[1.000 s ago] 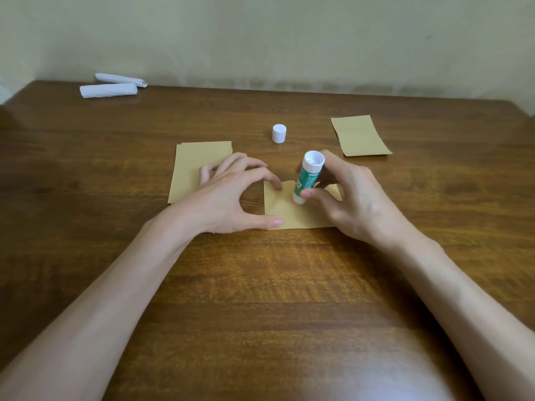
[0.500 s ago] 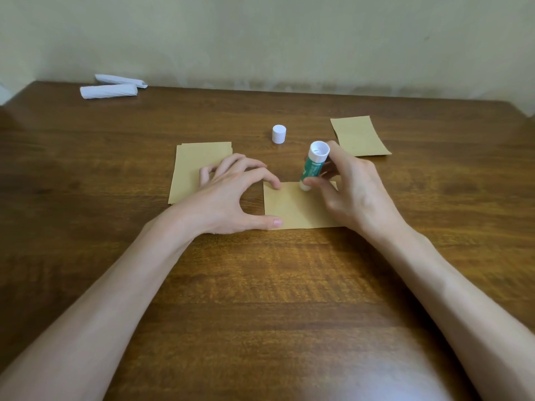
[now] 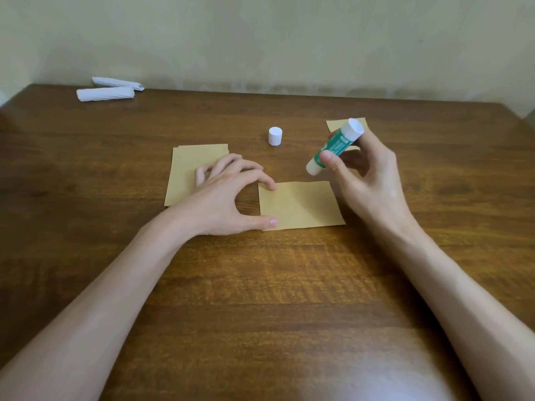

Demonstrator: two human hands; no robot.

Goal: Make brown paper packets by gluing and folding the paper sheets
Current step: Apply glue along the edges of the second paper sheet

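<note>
1. A brown sheet point(image 3: 301, 205) lay flat on the bench point(image 3: 260, 299) in front of the person; every place below is told from it.
2. The left hand point(image 3: 228, 198) arched over the sheet's left edge. Its index tip pressed the far left corner and its thumb tip the near left corner, and it gripped nothing.
3. Its other fingers rested on a stack point(image 3: 185, 175) of brown paper just left of the sheet.
4. The right hand point(image 3: 367, 180), beyond the sheet's right side, gripped a green-and-white glue stick point(image 3: 333, 146) between thumb and curled fingers.
5. The glue stick was tilted, its bare white end pointing down toward the sheet's far edge, apart from the paper.
6. A white cap point(image 3: 275, 136) stood upright beyond the sheet's far left corner, well apart.
7. Another brown piece point(image 3: 333, 124) lay beyond the far right corner, partly hidden by the glue stick and the right hand.
8. Two white rolls point(image 3: 105, 93) lay far beyond and left of the sheet, near the wall point(image 3: 260, 39).
</note>
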